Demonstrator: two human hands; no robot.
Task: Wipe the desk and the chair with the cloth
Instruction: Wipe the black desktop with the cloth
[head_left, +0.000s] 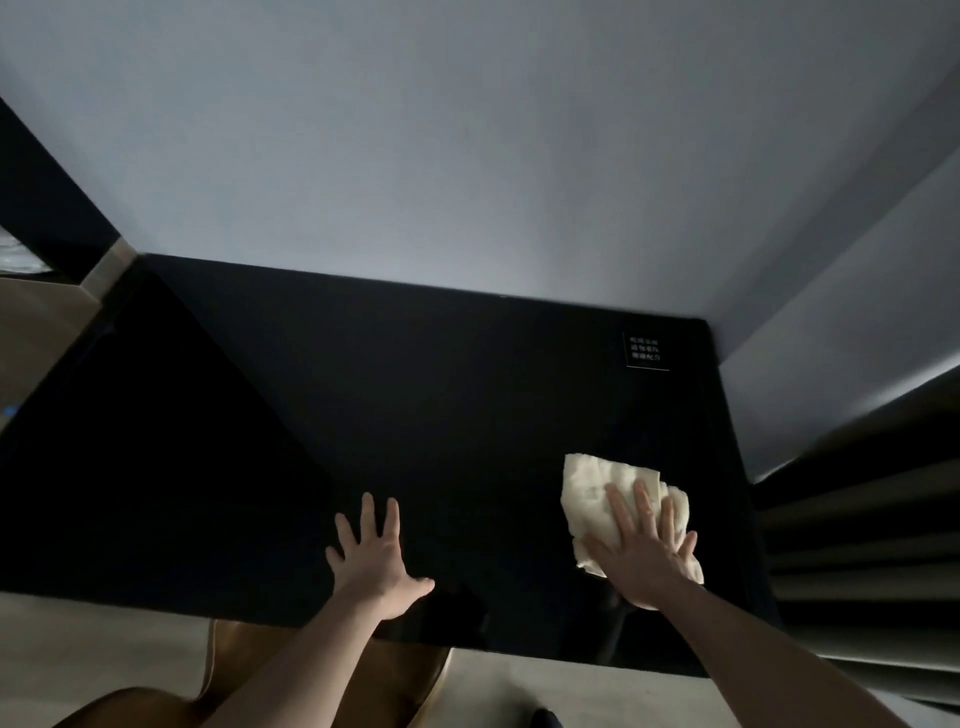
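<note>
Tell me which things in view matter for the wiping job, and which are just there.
For the job:
cloth, flat under the right hand
desk, with the left hand resting on it
chair, tucked below the near edge

Just there:
small sign at the far right corner
wall

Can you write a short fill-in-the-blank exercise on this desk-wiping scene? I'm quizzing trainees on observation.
1. The right hand presses flat on the ____.
2. The left hand rests on the desk with its fingers ____.
3. The small printed card lies near the desk's far ____ corner.
4. The desk's colour is ____.

Missing words: cloth; spread; right; black
</note>
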